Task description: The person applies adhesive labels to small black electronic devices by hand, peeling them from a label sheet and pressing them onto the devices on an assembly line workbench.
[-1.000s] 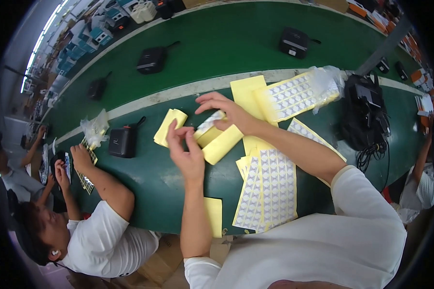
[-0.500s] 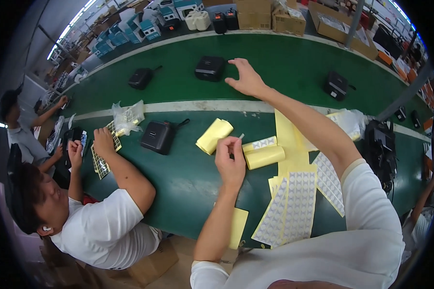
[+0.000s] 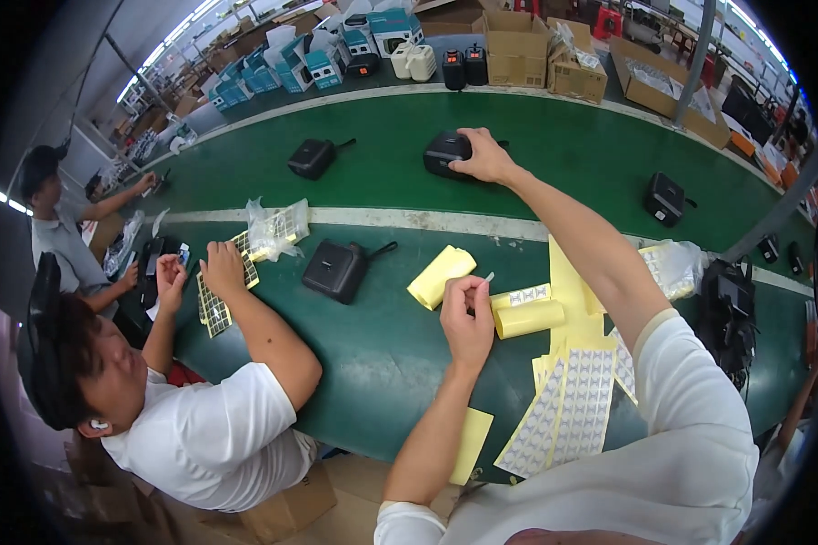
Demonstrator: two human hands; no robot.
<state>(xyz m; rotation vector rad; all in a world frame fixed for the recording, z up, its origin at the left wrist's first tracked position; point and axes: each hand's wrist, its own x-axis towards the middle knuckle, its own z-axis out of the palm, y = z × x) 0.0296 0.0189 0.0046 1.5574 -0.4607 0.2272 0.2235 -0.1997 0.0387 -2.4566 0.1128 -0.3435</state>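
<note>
My right hand (image 3: 487, 157) reaches across to the green conveyor belt, its thumb and fingers closed around the near right side of a black box-shaped device (image 3: 444, 154). Over the near table, my left hand (image 3: 468, 325) pinches a small pale sticker (image 3: 489, 277) that sticks up from the fingertips. Close by this hand are a rolled yellow sheet (image 3: 442, 276) and another yellow roll (image 3: 529, 318) with printed labels showing at its edge. Sheets of silvery labels (image 3: 583, 400) on yellow backing lie in front of my body. A second black device (image 3: 335, 271) with a strap stands on the table, to the left.
More black devices sit on the belt, one to the left (image 3: 313, 159) and one to the right (image 3: 667, 199). A co-worker (image 3: 195, 427) sits at my left beside a black-and-gold label sheet (image 3: 216, 309). Black cables (image 3: 725, 313) and a metal post (image 3: 777, 209) stand at the right.
My right hand has closed on the black device on the belt, from which it was apart before. My left hand keeps its pinch on the sticker. The view has swung slightly left.
</note>
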